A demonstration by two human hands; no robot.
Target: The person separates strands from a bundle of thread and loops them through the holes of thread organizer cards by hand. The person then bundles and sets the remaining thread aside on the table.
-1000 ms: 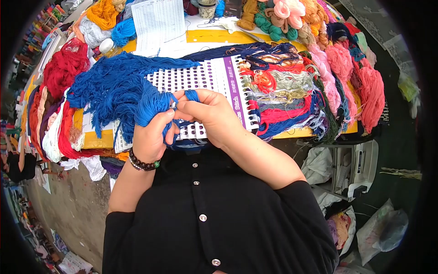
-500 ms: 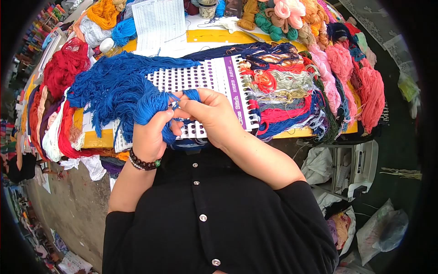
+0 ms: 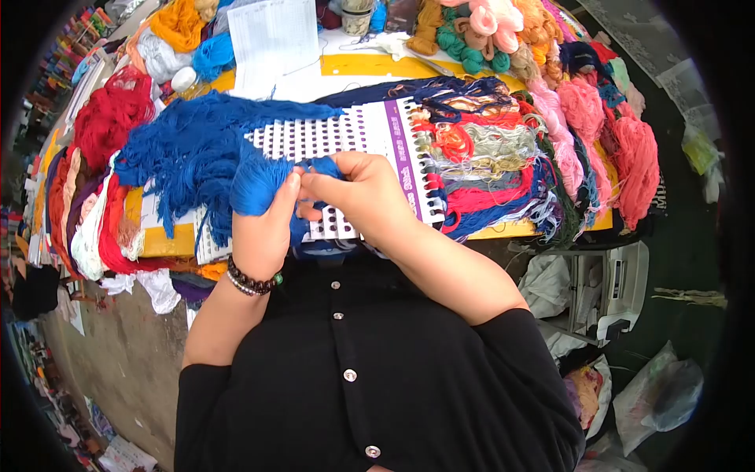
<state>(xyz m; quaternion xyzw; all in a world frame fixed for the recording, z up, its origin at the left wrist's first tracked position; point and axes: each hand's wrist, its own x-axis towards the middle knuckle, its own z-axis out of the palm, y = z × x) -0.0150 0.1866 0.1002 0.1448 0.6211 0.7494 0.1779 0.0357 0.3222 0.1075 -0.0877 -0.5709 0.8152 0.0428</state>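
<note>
A large hank of blue embroidery thread (image 3: 189, 141) lies over the left part of a white card with rows of punched holes (image 3: 314, 138). My left hand (image 3: 271, 216) is closed on a gathered bundle of this thread, which bulges out over the back of the hand. Close against it, my right hand (image 3: 350, 189) pinches a short part of the same blue thread between thumb and fingers. Both sets of fingertips almost meet above the card. The exact strands between them are partly hidden.
Multicoloured threads (image 3: 487, 157) hang through the holes at the card's right side. Red thread (image 3: 114, 118) lies at the left, pink skeins (image 3: 633, 165) at the right. Behind are a printed sheet (image 3: 275, 47), scissors (image 3: 432, 64), a small jar (image 3: 185, 80) and a cup (image 3: 356, 20).
My left hand has turned slightly, and its thumb now points more upward by the right fingers. The blue thread between the hands has shifted a little. The rest looks the same.
</note>
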